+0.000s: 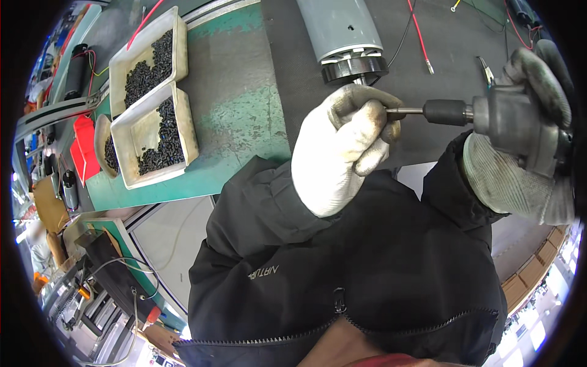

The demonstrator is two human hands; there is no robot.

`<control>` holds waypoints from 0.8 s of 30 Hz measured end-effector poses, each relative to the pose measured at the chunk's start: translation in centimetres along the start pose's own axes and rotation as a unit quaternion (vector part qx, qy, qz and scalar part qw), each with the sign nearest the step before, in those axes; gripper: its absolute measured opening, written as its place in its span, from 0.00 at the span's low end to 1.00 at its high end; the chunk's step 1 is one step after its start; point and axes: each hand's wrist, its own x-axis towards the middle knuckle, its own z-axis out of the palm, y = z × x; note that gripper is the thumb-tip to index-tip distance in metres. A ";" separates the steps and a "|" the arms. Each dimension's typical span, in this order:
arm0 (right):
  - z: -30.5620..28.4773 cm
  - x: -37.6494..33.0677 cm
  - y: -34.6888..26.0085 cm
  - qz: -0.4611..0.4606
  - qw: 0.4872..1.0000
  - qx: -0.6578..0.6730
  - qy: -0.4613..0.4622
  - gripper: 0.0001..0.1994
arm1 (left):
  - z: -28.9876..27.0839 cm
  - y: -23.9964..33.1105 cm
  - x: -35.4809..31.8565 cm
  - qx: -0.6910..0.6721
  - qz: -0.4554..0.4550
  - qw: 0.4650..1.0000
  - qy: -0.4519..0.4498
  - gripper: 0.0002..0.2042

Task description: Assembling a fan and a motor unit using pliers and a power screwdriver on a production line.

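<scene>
My right hand [535,171], in a light knitted glove with grey fingers, is wrapped round a dark power screwdriver [510,119]. Its black chuck and thin metal bit [406,111] point left. At the bit's tip my gloved left hand [342,144] is closed in a pinch, thumb against the fingers; whatever sits between the fingertips is hidden. Just beyond the left hand lies a grey cylindrical motor [342,27] with a black ring [354,69] and a short metal shaft at its near end.
Two cream bins [189,131] of small black parts stand on the green bench [238,122] at left, beside a red container [84,150]. Red and black wires [420,37] and pliers [487,70] lie on the dark mat [293,79]. Lower left stands a dark machine [113,269].
</scene>
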 end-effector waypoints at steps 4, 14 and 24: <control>0.0 -0.4 0.4 0.003 1.000 0.004 -0.008 0.16 | 0.3 -0.6 -1.7 0.061 -0.048 0.993 0.086 0.16; -0.7 0.1 2.2 0.020 0.999 0.032 0.003 0.15 | 1.1 -2.9 -1.4 0.006 -0.047 0.986 0.163 0.15; -8.6 4.9 2.4 0.425 0.774 0.364 -0.298 0.02 | -0.9 -2.6 -1.4 -0.080 -0.162 0.983 0.031 0.16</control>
